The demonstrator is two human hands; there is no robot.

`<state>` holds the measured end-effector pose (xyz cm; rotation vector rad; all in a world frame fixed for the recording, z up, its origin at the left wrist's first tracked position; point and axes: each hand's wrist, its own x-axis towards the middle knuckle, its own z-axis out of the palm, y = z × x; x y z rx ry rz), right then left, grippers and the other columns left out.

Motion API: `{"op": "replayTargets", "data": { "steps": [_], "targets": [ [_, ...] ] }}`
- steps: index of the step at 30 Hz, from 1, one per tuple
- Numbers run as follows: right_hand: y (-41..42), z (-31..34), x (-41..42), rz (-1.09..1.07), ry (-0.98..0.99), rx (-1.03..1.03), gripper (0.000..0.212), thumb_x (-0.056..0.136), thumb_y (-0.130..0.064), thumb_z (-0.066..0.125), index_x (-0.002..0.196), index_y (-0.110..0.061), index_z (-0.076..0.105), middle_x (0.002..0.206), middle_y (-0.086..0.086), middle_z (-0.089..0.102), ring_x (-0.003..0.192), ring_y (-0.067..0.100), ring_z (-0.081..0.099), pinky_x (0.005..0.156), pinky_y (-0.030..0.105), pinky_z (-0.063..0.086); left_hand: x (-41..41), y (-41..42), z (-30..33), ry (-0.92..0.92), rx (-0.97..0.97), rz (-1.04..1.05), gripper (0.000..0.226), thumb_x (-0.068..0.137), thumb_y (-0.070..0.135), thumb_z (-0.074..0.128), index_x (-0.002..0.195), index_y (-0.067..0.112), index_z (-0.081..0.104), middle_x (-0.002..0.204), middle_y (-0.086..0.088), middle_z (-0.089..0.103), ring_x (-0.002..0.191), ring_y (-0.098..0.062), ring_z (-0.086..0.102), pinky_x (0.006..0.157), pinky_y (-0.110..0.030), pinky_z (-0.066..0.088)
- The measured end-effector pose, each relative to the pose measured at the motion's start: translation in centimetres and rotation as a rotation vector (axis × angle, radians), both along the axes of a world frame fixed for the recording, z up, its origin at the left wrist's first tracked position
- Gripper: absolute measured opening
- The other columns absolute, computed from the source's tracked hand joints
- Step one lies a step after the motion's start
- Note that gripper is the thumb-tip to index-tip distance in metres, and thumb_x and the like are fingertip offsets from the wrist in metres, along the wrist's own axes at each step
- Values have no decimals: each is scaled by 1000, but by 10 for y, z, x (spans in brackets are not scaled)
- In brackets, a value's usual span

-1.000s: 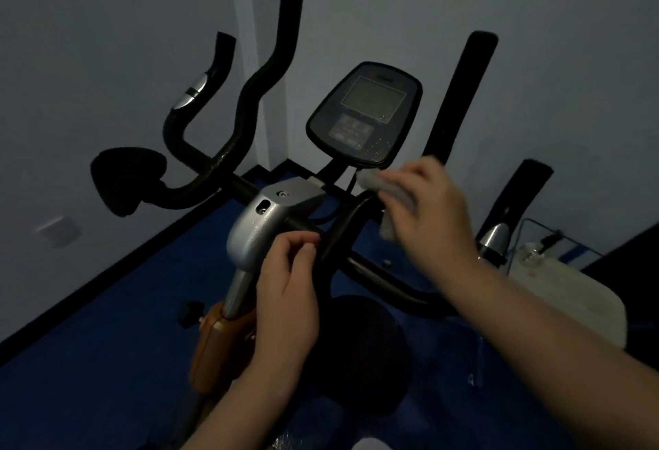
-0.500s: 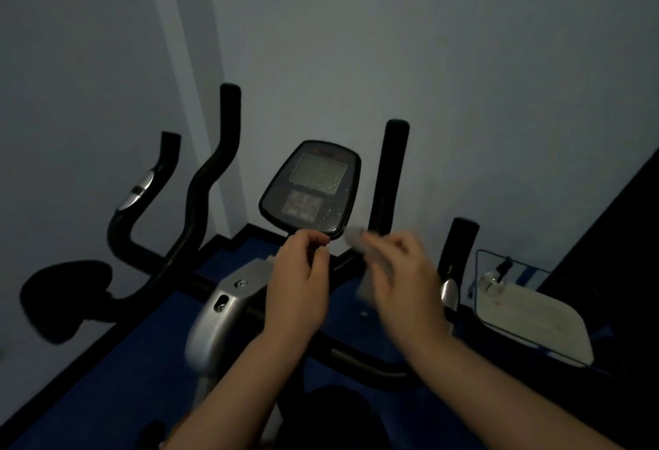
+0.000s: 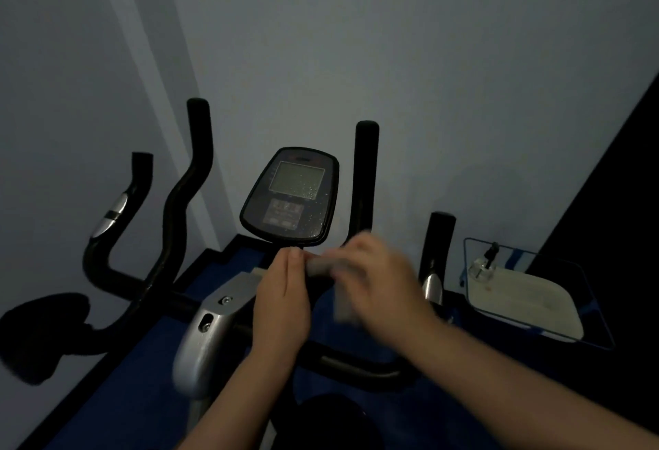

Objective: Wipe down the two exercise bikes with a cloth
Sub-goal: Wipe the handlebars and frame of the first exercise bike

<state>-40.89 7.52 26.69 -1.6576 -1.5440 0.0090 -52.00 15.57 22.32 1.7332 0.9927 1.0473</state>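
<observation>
An exercise bike stands before me, with a dark console (image 3: 290,196), black handlebars (image 3: 365,178) and a silver stem cover (image 3: 210,328). Water droplets speckle the console's screen. A pale grey cloth (image 3: 322,267) is stretched between both hands just below the console. My left hand (image 3: 283,303) pinches its left end with fingertips together. My right hand (image 3: 383,285), blurred by motion, grips the other end, and part of the cloth hangs beneath it. A second bike's curved handlebar (image 3: 110,235) and dark saddle (image 3: 42,332) show at the left.
Grey walls close in behind and to the left, meeting at a corner. Blue floor matting (image 3: 142,396) lies under the bikes. At the right, a wire-framed rack (image 3: 535,310) holds a pale pad and a small bottle. A dark panel rises at the far right.
The view has tilted upward, so the bike sits lower in frame. Both hands rose from the stem and handlebar to just under the console, and the left hand took hold of the cloth's end.
</observation>
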Motion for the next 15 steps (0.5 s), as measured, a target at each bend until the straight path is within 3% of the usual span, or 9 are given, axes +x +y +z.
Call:
{"op": "replayTargets", "data": {
  "steps": [2, 3, 5, 7, 10, 13, 15],
  "targets": [
    [16, 19, 29, -180, 14, 96, 24, 89, -8, 59, 107, -21, 70, 90, -1, 53, 80, 13, 54, 69, 9, 40, 1, -2, 1, 10, 25, 4, 35, 101, 35, 30, 89, 25, 61, 86, 12, 64, 83, 2, 58, 68, -13, 41],
    [21, 22, 34, -244, 27, 87, 21, 91, -11, 57, 106, -16, 70, 88, 0, 51, 81, 16, 54, 67, 9, 39, 2, -2, 1, 10, 30, 8, 35, 101, 35, 30, 90, 24, 61, 87, 13, 64, 84, 3, 58, 68, -11, 40],
    [21, 10, 20, -300, -71, 30, 19, 92, -11, 55, 106, -10, 68, 88, 3, 51, 80, 22, 54, 64, 21, 44, 1, -3, 1, -6, 41, 17, 36, 102, 33, 29, 92, 21, 62, 89, 11, 64, 84, 2, 58, 69, -10, 41],
    [9, -12, -10, -182, -163, 11, 23, 89, -4, 57, 108, -11, 67, 90, 6, 54, 79, 23, 55, 62, 35, 50, -1, -1, 1, -48, 23, 33, 36, 102, 31, 30, 92, 18, 62, 88, 8, 65, 82, 0, 60, 70, -12, 43],
    [-5, -9, -11, 73, -103, -58, 24, 89, -10, 58, 108, -18, 68, 91, 3, 55, 76, 18, 57, 64, 39, 53, -1, -3, 0, -55, -26, 19, 32, 101, 32, 35, 86, 21, 61, 80, 2, 66, 75, -11, 61, 67, -25, 46],
    [18, 24, 32, -99, -107, 61, 26, 88, -9, 59, 104, -26, 70, 89, -1, 53, 76, 16, 55, 67, 20, 47, 1, -2, 4, -15, 21, 9, 29, 100, 32, 37, 85, 25, 61, 80, 5, 66, 76, -7, 60, 67, -20, 45],
    [31, 34, 47, -243, -61, 88, 27, 91, -7, 57, 113, -19, 68, 92, 0, 52, 82, 17, 55, 69, 12, 43, 4, -1, 6, 10, 44, 2, 29, 99, 33, 37, 86, 25, 62, 82, 6, 66, 78, -6, 61, 71, -25, 47]
  ]
}}
